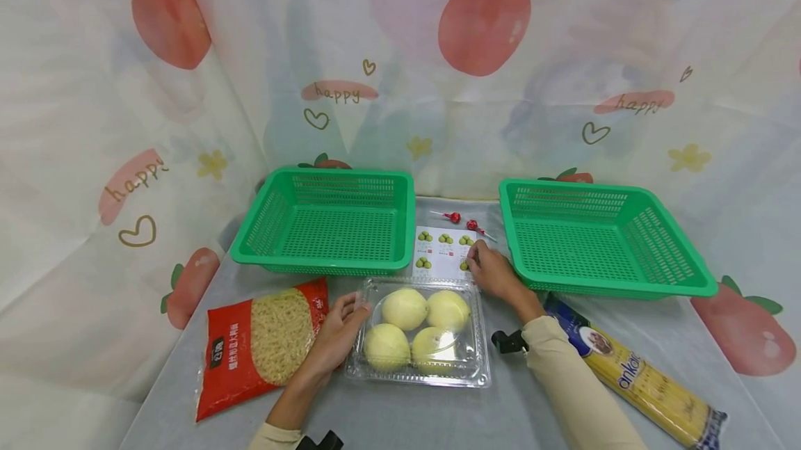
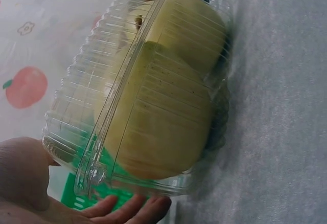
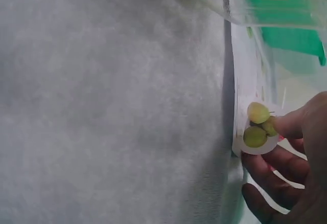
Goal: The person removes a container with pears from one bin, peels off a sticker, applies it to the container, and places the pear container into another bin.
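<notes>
**Left hand on fruit box, right hand pinching sticker sheet**

Left hand (image 1: 338, 335): fingers fairly straight, grip spread, resting against the left side of the clear plastic box (image 1: 421, 332). Not curled round it. In the left wrist view, fingertips (image 2: 134, 209) lie along the box's ribbed edge, palm beside it.

The box sits on the grey surface (image 1: 407, 415) near the front edge, about the middle. Lid shut, four pale yellow-green round fruits (image 1: 405, 308) inside, two by two.

Right hand (image 1: 494, 272): grip pinching the near right corner of the white sticker sheet (image 1: 444, 250). In the right wrist view, thumb and fingers (image 3: 286, 124) close on a round corner printed with green fruit; that corner is lifted slightly off the surface.

The sheet lies flat between the two baskets, just behind the box, touching or nearly touching its rear edge.

Rest:
- Left green basket (image 1: 325, 222) and right green basket (image 1: 603, 238) toward the back edge, well apart, sheet between them.
- Two red lollipops (image 1: 463, 220) behind the sheet, near the back edge.
- Red bag of short noodles (image 1: 259, 346) at the front left, just beside the left hand.
- Long spaghetti pack (image 1: 644, 380) at the front right, lying diagonally, partly under the right forearm.
</notes>
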`<state>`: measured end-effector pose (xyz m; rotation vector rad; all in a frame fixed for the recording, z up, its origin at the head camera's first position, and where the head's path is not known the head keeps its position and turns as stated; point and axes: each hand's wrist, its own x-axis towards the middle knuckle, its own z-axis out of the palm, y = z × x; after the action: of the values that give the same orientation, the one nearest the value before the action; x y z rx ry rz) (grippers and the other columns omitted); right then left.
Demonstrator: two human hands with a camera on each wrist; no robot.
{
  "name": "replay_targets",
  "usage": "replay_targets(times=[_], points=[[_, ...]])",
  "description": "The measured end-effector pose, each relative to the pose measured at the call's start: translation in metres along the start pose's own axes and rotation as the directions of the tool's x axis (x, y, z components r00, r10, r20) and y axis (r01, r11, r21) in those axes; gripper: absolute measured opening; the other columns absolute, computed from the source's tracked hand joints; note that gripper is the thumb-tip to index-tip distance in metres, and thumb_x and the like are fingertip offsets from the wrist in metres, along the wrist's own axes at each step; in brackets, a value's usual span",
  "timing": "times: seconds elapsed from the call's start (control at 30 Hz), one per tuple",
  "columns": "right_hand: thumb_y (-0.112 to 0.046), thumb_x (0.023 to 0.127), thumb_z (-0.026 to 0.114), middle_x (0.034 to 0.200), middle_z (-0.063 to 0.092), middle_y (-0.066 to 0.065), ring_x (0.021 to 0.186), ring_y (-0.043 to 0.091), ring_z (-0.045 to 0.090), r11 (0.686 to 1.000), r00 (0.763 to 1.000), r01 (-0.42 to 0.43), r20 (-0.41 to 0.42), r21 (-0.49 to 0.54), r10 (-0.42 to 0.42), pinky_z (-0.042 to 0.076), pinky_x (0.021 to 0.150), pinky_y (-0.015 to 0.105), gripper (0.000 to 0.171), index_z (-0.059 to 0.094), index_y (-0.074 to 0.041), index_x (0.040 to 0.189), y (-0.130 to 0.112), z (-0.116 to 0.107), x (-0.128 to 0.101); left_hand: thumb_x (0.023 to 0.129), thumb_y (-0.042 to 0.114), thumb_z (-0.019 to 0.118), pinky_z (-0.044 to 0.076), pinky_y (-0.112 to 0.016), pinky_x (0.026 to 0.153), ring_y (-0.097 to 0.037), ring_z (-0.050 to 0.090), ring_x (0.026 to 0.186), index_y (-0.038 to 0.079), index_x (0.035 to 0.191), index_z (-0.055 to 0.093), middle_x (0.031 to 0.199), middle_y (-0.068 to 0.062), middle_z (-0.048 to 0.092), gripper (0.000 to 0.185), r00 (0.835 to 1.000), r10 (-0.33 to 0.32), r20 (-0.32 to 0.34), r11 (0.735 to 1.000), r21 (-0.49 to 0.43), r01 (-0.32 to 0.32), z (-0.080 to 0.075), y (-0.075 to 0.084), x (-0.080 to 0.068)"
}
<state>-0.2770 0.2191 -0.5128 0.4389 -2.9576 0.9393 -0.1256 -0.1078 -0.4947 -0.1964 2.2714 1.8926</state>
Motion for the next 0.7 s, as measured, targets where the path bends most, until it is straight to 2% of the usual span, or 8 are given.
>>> replay_targets(times=[0.2, 0.33, 0.5, 0.7], points=[[-0.006, 0.108, 0.049, 0.084, 0.061, 0.011, 0.068, 0.02, 0.056, 1.0, 0.999, 0.008, 0.04, 0.004, -0.008, 0.046, 0.062, 0.035, 0.005, 0.05, -0.002, 0.105, -0.003, -0.003, -0.003, 0.107, 0.04, 0.062, 0.035, -0.062, 0.121, -0.047, 0.039, 0.151, -0.001, 0.161, 0.034, 0.161, -0.029, 0.042, 0.073, 1.0, 0.018, 0.0, 1.0, -0.01, -0.018, 0.0, -0.001, -0.001], [-0.009, 0.11, 0.042, 0.082, 0.061, 0.011, 0.066, 0.022, 0.055, 1.0, 0.998, 0.0, 0.063, 0.017, -0.001, 0.044, 0.06, 0.036, 0.006, 0.043, -0.003, 0.108, -0.006, -0.006, -0.005, 0.108, 0.039, 0.062, 0.035, -0.061, 0.122, -0.046, 0.039, 0.151, -0.002, 0.161, 0.034, 0.161, -0.03, 0.041, 0.073, 1.0, 0.021, 0.003, 1.0, -0.015, -0.021, 0.001, -0.002, -0.001], [-0.013, 0.111, 0.04, 0.074, 0.052, 0.008, 0.063, 0.024, 0.05, 1.0, 0.996, 0.009, 0.088, -0.004, -0.009, 0.041, 0.059, 0.036, 0.008, 0.037, -0.005, 0.112, -0.015, -0.013, -0.006, 0.109, 0.038, 0.061, 0.035, -0.061, 0.122, -0.047, 0.038, 0.151, -0.002, 0.161, 0.033, 0.161, -0.03, 0.041, 0.072, 1.0, 0.02, 0.002, 1.0, -0.012, -0.02, 0.001, -0.003, -0.001], [-0.012, 0.113, 0.038, 0.075, 0.048, 0.007, 0.063, 0.024, 0.048, 0.999, 0.997, 0.033, 0.069, 0.026, -0.035, 0.039, 0.059, 0.036, 0.008, 0.035, -0.005, 0.112, -0.026, -0.019, -0.01, 0.108, 0.04, 0.061, 0.034, -0.062, 0.122, -0.047, 0.038, 0.151, -0.001, 0.162, 0.032, 0.162, -0.03, 0.04, 0.073, 1.0, 0.015, 0.003, 1.0, -0.013, -0.015, 0.001, -0.002, -0.001]])
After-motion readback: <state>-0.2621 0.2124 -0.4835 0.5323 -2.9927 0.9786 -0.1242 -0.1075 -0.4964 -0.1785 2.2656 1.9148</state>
